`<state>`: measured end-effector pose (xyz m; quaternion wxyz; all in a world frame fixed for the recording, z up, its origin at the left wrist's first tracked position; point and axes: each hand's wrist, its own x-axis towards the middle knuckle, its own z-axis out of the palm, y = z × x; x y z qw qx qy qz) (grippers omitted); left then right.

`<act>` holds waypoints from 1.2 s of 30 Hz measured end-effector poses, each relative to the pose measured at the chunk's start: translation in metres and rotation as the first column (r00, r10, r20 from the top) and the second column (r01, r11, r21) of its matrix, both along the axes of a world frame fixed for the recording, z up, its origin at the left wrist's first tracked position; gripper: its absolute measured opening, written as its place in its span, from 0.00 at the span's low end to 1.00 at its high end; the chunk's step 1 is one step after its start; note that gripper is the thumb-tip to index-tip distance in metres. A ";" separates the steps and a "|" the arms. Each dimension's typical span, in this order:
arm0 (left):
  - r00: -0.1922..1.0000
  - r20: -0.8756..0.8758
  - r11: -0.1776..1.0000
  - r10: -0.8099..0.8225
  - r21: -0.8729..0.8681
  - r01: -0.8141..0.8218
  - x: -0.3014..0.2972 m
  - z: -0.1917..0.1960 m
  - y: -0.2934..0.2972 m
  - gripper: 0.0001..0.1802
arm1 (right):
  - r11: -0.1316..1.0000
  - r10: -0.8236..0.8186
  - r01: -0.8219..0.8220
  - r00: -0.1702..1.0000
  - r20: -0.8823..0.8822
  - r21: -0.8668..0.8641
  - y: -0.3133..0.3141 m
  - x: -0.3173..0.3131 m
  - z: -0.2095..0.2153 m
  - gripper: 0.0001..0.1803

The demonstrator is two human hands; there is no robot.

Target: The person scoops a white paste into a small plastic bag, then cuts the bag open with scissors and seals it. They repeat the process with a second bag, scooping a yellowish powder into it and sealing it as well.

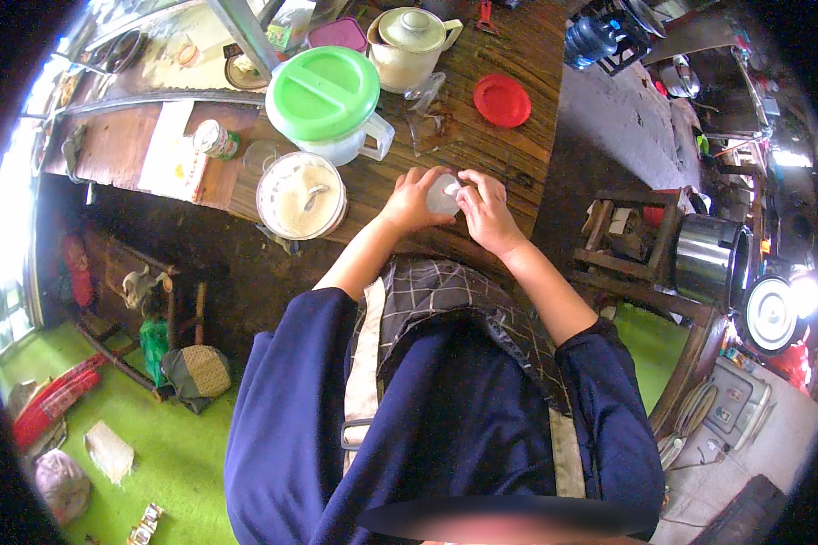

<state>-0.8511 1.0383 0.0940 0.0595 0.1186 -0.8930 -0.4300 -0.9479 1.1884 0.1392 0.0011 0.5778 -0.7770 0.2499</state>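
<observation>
Both hands on a small pale lid or cup at the near edge of the wooden bench (509, 73).

Our left hand (413, 200) cups the small whitish object (443, 195) from the side, grip pressed around it; our right hand (486, 211) pinches its rim with fingertips. The object is mostly hidden, so lid or cup is our guess. Best to brace it steady with the left and work the edge evenly with the right, keeping it over the bench. Just left stands an open steel pot (301, 195), pale contents, spoon resting inside. Beyond it, a jug with a green lid (327, 95), closed. Farther back, a cream lidded pot (409, 38), and a red lid (502, 100) lying loose.
</observation>
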 end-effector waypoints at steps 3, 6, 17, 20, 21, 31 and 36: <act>1.000 -0.003 1.000 -0.004 -0.012 0.003 0.001 -0.004 0.001 0.48 | 0.999 -0.032 0.033 0.999 -0.035 0.014 -0.015 -0.016 -0.004 0.04; 1.000 -0.026 0.999 0.017 -0.046 -0.018 0.001 -0.011 0.002 0.48 | 0.997 -0.046 0.055 0.985 0.167 -0.048 -0.040 -0.023 -0.004 0.03; 1.000 0.015 1.000 -0.021 -0.011 0.021 0.002 -0.014 0.002 0.48 | 0.999 -0.012 0.010 0.999 0.046 0.032 -0.014 -0.034 0.019 0.04; 0.999 -0.016 0.996 -0.034 -0.087 0.032 -0.004 -0.022 0.003 0.46 | 0.992 0.067 -0.058 0.995 0.070 -0.116 -0.039 -0.014 0.011 0.06; 0.995 -0.034 0.983 -0.093 -0.162 0.087 -0.007 -0.023 0.002 0.46 | 0.984 0.137 -0.123 0.984 0.110 -0.125 -0.038 -0.002 0.009 0.07; 1.000 -0.025 1.000 0.002 -0.017 -0.003 0.001 -0.015 0.004 0.44 | 0.995 -0.061 0.066 0.996 0.069 -0.069 -0.017 -0.038 0.016 0.02; 0.970 -0.067 0.910 -0.232 -0.368 0.192 -0.001 -0.015 -0.002 0.45 | 0.969 0.228 -0.244 0.938 0.260 0.032 -0.009 0.024 0.010 0.06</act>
